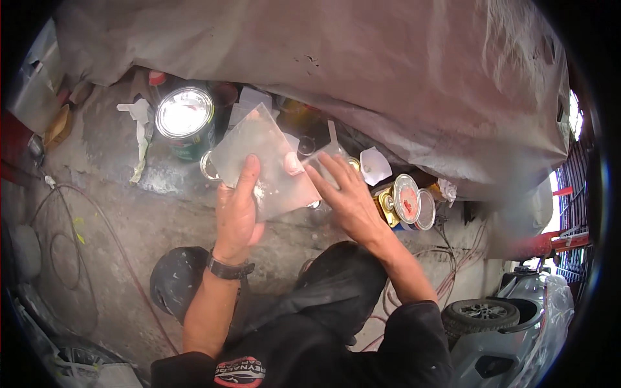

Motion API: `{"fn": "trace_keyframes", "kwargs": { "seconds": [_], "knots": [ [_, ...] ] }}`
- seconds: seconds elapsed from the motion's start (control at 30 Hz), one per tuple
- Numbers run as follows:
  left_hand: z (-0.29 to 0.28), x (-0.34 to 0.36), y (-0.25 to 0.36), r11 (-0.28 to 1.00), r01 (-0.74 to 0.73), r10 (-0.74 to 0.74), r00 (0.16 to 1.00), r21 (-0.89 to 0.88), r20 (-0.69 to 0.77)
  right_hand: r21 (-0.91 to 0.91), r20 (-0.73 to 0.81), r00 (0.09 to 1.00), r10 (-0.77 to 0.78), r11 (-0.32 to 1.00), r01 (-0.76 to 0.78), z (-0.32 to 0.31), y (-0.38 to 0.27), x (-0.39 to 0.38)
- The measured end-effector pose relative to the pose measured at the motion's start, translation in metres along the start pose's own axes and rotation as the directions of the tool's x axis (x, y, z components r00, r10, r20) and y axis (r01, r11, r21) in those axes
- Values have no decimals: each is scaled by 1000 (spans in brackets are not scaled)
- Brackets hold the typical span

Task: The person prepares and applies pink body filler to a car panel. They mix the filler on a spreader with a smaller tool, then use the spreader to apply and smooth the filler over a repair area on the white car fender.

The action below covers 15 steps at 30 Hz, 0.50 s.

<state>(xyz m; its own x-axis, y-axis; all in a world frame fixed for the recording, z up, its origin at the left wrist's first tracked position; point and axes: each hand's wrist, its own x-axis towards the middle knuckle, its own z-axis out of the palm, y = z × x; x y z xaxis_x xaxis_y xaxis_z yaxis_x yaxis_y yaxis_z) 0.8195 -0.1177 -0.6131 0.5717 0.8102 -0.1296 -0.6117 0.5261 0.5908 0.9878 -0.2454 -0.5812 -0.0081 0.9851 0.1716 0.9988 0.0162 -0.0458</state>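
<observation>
Board (272, 184) is resting in the left hand (234, 216), just right of the can (184, 119), with one corner pointing up and away from the person. The left hand is clamping its near left side, the thumb lying along the top face and other fingers supporting it from beneath. A pink blob (293, 164) is sitting by the board's edge farthest from the can, and pale smears are showing near the thumb. Farther right of the can, the right hand (354, 202) is holding a clear spreader (317, 159), its fingers stretching over it in a light, nearly closed grip; whether the spreader is touching the board is hard to tell through the haze. Left of the can, a paper strip (141, 129) is lying crumpled. Well right of the can, a yellow tin (386, 205) is standing beside a round lid (406, 194) bearing red paste. Beyond the can, a brownish sheet (323, 52) is hanging, and nearer than the can a hose (120, 240) is trailing across the floor (113, 284).
</observation>
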Motion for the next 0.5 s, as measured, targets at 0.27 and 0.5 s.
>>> {"fn": "trace_keyframes", "kwargs": {
  "seconds": [0.27, 0.5],
  "knots": [
    [-3, 0, -2, 937, -122, 147, 988, 327, -54, -120, -68, 998, -2, 993, -6, -3, -35, -5],
    [-1, -2, 0, 899, -99, 116, 993, 427, -15, -216, -60, 998, -6, 976, -7, -12, -37, -4]
  ]
}}
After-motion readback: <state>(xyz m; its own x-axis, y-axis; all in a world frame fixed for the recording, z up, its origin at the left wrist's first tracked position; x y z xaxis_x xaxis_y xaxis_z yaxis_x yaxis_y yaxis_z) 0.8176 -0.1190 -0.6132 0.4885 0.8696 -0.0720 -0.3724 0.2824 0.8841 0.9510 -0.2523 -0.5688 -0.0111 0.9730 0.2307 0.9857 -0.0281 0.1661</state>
